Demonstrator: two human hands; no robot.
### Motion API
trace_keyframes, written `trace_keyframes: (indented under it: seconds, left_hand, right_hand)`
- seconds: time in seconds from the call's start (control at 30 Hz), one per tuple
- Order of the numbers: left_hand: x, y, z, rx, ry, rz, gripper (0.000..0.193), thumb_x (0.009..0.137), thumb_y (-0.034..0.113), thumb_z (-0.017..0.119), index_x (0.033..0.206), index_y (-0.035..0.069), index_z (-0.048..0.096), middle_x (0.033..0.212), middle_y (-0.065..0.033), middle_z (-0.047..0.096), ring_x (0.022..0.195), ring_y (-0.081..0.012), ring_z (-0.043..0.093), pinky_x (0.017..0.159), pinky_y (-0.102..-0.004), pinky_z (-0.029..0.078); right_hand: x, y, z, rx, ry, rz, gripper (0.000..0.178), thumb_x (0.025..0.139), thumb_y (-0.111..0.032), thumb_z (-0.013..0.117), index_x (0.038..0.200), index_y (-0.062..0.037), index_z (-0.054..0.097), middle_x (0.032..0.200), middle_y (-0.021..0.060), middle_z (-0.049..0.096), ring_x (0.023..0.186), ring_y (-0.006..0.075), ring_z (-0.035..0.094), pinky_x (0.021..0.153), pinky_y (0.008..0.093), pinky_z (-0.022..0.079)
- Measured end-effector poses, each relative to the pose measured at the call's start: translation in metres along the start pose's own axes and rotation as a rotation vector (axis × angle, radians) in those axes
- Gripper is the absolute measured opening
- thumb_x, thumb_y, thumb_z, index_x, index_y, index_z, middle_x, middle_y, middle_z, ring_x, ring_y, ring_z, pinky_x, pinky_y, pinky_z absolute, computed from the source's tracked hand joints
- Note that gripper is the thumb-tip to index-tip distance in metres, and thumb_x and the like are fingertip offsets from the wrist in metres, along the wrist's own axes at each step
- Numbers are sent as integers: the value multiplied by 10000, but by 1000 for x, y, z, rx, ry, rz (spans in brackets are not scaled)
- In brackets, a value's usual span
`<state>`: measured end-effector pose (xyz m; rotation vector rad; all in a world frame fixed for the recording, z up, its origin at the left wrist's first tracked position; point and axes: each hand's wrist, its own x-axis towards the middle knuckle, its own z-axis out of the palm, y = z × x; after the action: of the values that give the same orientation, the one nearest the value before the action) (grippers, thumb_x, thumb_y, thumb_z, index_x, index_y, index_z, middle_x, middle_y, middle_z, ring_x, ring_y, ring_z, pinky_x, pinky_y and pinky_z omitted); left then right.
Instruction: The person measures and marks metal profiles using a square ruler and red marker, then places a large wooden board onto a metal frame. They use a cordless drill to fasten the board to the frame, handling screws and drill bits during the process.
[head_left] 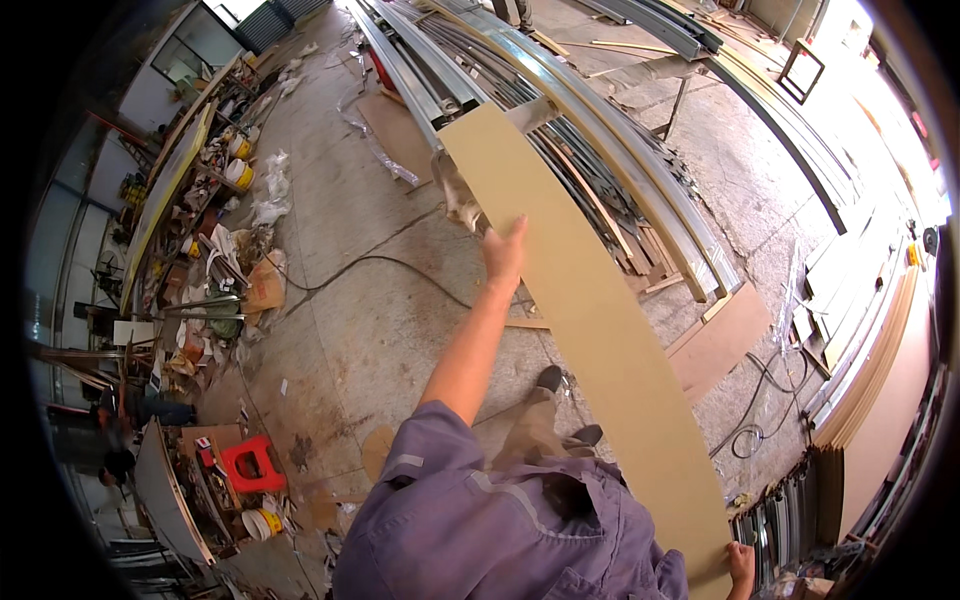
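Observation:
A long tan board (590, 310) runs slantwise in front of me, from the metal profiles at the top centre down past my right side. Near its far end my left hand (507, 250) grips the left edge, thumb on top and the other fingers hidden beneath. Low on the right, my right hand (740, 568) closes round the opposite edge close to the near end. The board's far tip lies over or just above the ends of long metal profiles (415, 60); I cannot tell whether it touches them.
Bundled metal profiles (620, 160) lie beyond the board. A dark cable (390, 260) crosses the concrete floor on the left, and another cable (765, 405) coils at right. Stacked brown panels (875, 370) stand far right. A red stool (252, 465) and cluttered shelves (190, 240) line the left.

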<state>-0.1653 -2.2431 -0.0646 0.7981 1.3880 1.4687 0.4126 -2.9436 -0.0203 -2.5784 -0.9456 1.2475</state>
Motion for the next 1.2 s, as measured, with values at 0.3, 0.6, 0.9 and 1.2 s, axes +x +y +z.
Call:
trace_keyframes:
  seconds: [0.3,0.6,0.9,1.2]
  left_hand:
    - [-7,0,-11,-51,-76,22,356,895,169,744,1135,-76,647,1063,-111,709,906,-178,682,771,-327,546]
    - [-2,1,-21,-50,-103,21,391,925,202,739,1190,-55,610,1117,-120,689,959,-204,683,824,-337,556]
    - [7,-8,-20,52,-39,41,359,912,167,731,1138,-94,635,1068,-127,705,907,-188,686,776,-329,550]
    - [27,-2,-22,-13,-34,60,354,912,172,730,1145,-78,636,1078,-118,698,911,-184,681,775,-326,551]
  right_hand:
    - [-15,7,21,-34,1,32,517,925,-436,565,717,29,655,546,-5,459,558,83,454,501,330,341]
    - [-23,-41,27,-12,-47,-14,530,901,-437,561,719,54,640,532,49,447,569,102,464,511,372,355]
    - [-17,-22,46,44,-56,123,454,919,-366,589,769,47,705,559,-4,525,551,96,503,504,324,380]
    - [-6,-68,52,120,-17,63,482,937,-379,568,717,46,626,550,10,425,564,101,430,506,367,327]
